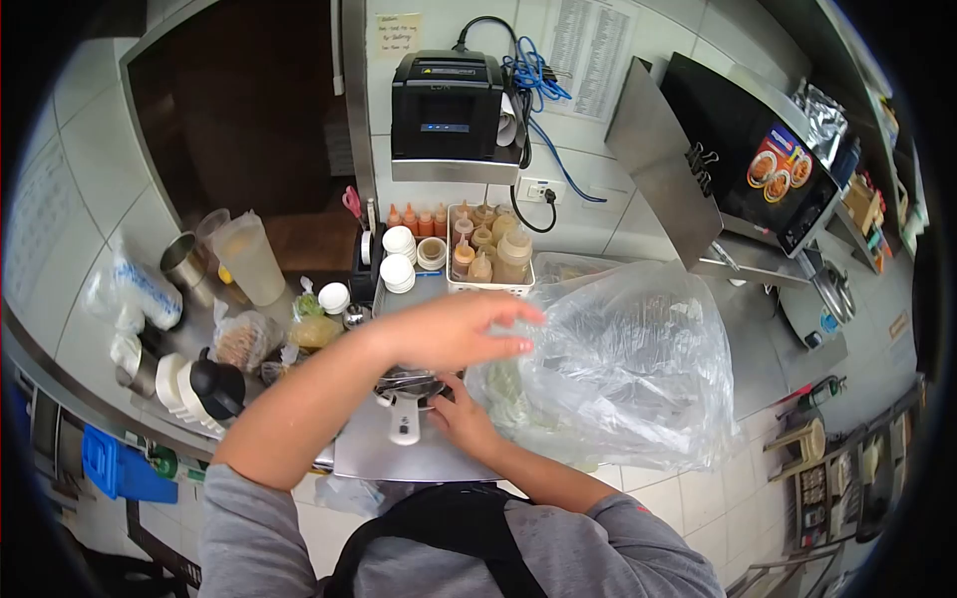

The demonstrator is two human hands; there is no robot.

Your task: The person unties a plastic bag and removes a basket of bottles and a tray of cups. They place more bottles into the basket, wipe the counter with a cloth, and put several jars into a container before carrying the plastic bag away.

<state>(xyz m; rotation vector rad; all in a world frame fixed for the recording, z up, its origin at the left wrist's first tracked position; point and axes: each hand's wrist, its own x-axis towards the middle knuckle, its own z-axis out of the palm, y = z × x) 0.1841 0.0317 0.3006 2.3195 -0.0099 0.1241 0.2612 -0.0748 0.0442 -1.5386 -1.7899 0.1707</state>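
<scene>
My left hand (pixel 467 333) reaches across the counter in mid-air, fingers apart and holding nothing. Its forearm passes above a small white kitchen scale (pixel 404 423) with a metal pan on top, partly hidden by the arm. Bent fingers of my right hand (pixel 462 417) grip the right side of the scale by the pan's edge. Just right of both hands lies a large clear plastic bag (pixel 638 349), with something pale green showing through its left part.
Behind my hands stand a white basket of squeeze bottles (pixel 490 249) and stacked white cups (pixel 398 261). Left are a plastic pitcher (pixel 249 257), bagged food (pixel 245 339) and a black-lidded container (pixel 214 384). A printer (pixel 446 105) hangs above; a microwave (pixel 768 149) is at upper right.
</scene>
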